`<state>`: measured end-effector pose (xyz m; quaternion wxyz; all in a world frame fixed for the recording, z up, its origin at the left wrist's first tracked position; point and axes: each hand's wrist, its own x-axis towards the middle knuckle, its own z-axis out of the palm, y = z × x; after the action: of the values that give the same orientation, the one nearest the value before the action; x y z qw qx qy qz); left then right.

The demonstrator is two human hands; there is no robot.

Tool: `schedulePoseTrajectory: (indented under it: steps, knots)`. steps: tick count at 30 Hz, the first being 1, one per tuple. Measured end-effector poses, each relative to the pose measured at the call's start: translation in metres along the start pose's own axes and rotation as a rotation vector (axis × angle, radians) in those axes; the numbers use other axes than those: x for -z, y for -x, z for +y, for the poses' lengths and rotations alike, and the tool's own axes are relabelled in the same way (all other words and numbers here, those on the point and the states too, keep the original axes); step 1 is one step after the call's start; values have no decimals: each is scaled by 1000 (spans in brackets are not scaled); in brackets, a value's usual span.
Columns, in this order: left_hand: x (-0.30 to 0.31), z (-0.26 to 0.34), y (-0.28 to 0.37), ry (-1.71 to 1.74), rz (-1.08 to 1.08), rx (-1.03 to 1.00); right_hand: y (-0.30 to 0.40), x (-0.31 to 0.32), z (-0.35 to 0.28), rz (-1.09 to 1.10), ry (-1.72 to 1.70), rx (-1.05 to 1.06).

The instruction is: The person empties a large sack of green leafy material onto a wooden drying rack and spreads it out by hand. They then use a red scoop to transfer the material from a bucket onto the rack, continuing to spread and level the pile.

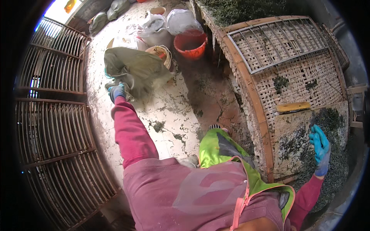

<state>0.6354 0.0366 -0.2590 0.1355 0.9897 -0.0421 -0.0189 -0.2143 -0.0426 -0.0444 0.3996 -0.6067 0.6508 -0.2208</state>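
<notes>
My left hand (117,91), in a blue and grey work glove, is closed on the gathered edge of a large grey-green cloth or sack (138,65). The cloth spreads out to the right and looks blurred, above the pale tiled floor. My right hand (320,144), in a similar glove, is off to the right with its fingers slightly bent. It hovers over or beside a board (292,138) strewn with dark green shredded leaves. Nothing clear shows in its fingers. Above it, a yellow-backed brush or block (293,107) lies at the board's far edge.
Metal-barred racks (55,130) line the left side. A red bucket (190,46), a woven basket (160,55) and white plastic bags (156,31) stand ahead. A metal grille (277,43) lies on a woven bamboo mat (300,78) at right. Leaf scraps litter the floor.
</notes>
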Motion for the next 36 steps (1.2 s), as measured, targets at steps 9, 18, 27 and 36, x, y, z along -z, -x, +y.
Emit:
schedulePoseTrajectory:
  steps: [9, 18, 27, 36]
  knots:
    - [-276, -61, 221, -177, -652, -560, 100, -18, 98, 205, -161, -307]
    - [-61, 135, 513, 1035, -1180, -650, 161, -38, 122, 550, -425, -428]
    - [9, 183, 798, 864, -980, -2241, 252, -33, 242, 1329, 249, -333]
    - [-77, 171, 1041, 384, -650, -2568, 236, 70, 374, 1136, 807, -438]
